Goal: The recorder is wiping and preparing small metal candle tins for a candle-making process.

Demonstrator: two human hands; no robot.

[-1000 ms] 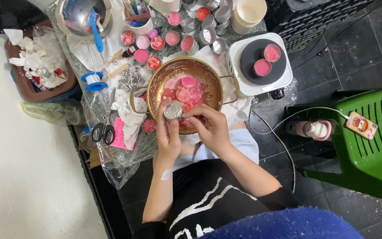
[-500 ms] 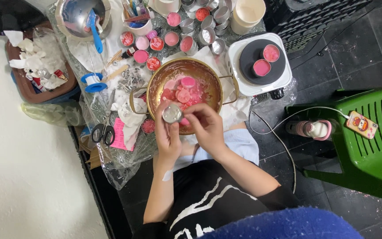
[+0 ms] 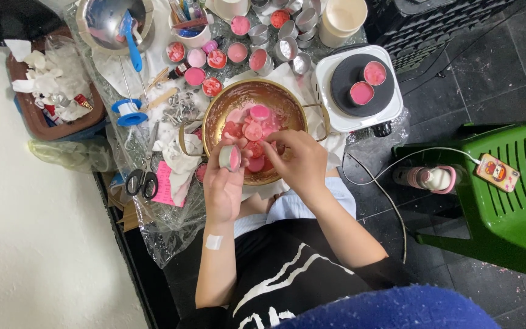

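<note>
My left hand (image 3: pixel 224 183) grips a small round metal tin (image 3: pixel 229 157) tilted on its side, showing pink wax inside, at the near rim of a brass bowl (image 3: pixel 214 109). The bowl holds several pink and red wax discs (image 3: pixel 254 129). My right hand (image 3: pixel 296 159) rests over the bowl's near side, fingertips touching the discs beside the tin, with nothing clearly held in it.
A white hot plate (image 3: pixel 391 103) with two pink-filled tins stands right of the bowl. Rows of small tins (image 3: pixel 257 45) lie behind. Scissors (image 3: pixel 142 180), a metal pot with a blue spatula (image 3: pixel 114 21), a brown tray (image 3: pixel 38 116), a green stool (image 3: pixel 506 189) with a phone.
The tin in my left hand has been turned on its side, its pink inside now showing. My right hand's fingers have shifted from the tin toward the discs in the bowl.
</note>
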